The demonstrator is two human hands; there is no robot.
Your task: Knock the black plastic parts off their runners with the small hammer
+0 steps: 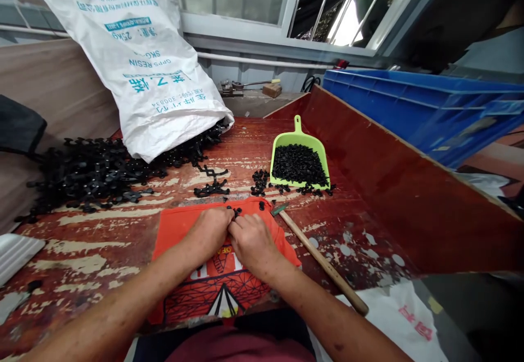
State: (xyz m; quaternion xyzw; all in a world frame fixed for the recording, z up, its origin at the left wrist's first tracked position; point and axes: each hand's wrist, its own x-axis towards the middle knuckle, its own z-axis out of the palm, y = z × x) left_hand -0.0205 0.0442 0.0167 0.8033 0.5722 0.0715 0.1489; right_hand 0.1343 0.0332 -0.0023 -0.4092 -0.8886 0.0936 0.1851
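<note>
Head view.
- Left hand (210, 233), 1: pinching a small black part (237, 211) at the fingertips, above the far half of the orange cloth (176, 223).
- Right hand (252, 243), 1: touching the left, curling inward; fingertips hiding from view, cannot tell whether pinching anything.
- Hammer (323, 261), 1: lying just right of the cloth.
- Light-green dustpan (298, 131), 1: holding many black pieces (298, 162), sitting beyond the hammer.
- White sack (151, 67), 1: resting against a black heap (94, 171), back left.
- Blue crate (380, 100), 1: standing at far right.
</note>
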